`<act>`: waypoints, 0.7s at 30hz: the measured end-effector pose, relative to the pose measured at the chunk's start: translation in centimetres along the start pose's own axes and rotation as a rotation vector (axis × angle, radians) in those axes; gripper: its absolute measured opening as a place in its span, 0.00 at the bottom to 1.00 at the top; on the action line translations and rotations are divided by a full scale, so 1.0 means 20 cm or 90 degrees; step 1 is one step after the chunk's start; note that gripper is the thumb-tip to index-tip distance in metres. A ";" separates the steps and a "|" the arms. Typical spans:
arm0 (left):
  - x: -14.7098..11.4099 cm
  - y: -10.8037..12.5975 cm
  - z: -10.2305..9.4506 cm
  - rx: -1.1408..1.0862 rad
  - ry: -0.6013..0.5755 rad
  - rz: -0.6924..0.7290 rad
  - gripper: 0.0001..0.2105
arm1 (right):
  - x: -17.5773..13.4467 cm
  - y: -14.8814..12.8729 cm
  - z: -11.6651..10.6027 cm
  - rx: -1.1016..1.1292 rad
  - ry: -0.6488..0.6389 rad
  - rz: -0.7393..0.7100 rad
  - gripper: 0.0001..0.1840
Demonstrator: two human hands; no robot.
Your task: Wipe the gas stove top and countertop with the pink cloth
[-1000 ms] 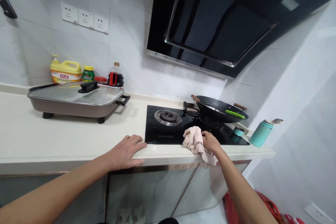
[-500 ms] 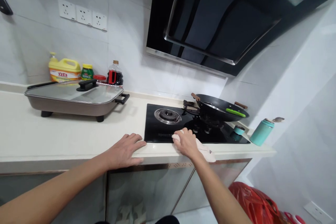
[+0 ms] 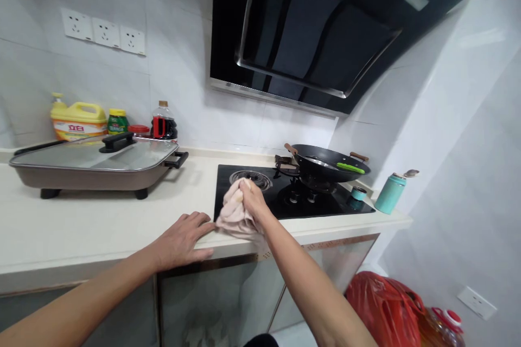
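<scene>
While pink cloth [image 3: 233, 210] is being gripped in curled right hand [image 3: 253, 198] at front left of cooktop [image 3: 280, 204], left hand [image 3: 184, 242], loosely spread, empty, is being rested left of cooktop; wiping apparently being done, steady pressure being called for next.

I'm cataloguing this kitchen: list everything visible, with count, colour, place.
Counter: 1, cream, across view
Hob: 1, black, on counter
Cloth: 1, pale pink, hob's front left
Wok: 1, black, hob's right
Utensil: 1, green, in wok
Cup: 1, teal, hob's right end
Flask: 1, teal, counter's right end
Pan: 1, brown, counter's left
Lid: 1, clear, on pan
Jug: 1, yellow, behind pan
Jar: 1, green, behind pan
Tub: 1, red-topped, behind pan
Bottle: 1, dark, behind pan
Hood: 1, black, above hob
Sockets: 4, white, on walls
Bag: 1, red, lower right
Container: 1, amber, beside bag
Doors: uncounted, grey, under counter
Left hand: 1, bare, counter's edge
Right hand: 1, bare, gripping cloth
</scene>
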State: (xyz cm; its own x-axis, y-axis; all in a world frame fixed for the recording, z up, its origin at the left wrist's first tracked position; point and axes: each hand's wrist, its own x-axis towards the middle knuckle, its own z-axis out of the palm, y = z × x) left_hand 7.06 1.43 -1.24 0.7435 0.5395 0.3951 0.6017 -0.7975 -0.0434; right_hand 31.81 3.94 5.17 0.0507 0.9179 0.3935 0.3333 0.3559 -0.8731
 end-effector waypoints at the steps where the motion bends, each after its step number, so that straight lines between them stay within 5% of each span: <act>1: 0.00 0.00 0.01 0.005 0.001 0.001 0.24 | 0.05 -0.03 0.02 0.055 0.021 -0.002 0.20; 5: 0.00 -0.01 0.01 0.029 0.002 -0.004 0.23 | 0.19 -0.11 0.06 0.063 0.085 -0.026 0.22; 8: 0.00 0.00 0.00 0.022 0.000 -0.007 0.20 | 0.19 -0.04 -0.03 -0.036 0.125 -0.006 0.21; 13: 0.01 0.03 -0.03 -0.017 -0.015 -0.007 0.21 | -0.01 0.23 -0.46 -0.121 0.103 0.094 0.24; 17: 0.00 0.03 -0.03 -0.034 -0.003 -0.006 0.22 | -0.17 0.41 -0.87 -0.254 0.091 0.179 0.17; 21: 0.00 0.04 -0.03 -0.036 0.003 -0.011 0.21 | -0.20 0.52 -1.16 -0.389 0.113 0.235 0.11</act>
State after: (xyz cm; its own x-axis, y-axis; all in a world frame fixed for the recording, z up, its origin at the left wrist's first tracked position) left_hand 7.32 0.61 -0.76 0.7320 0.5518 0.3996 0.5967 -0.8023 0.0148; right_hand 56.92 -0.18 1.22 0.3946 0.8987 0.1912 0.7285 -0.1792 -0.6612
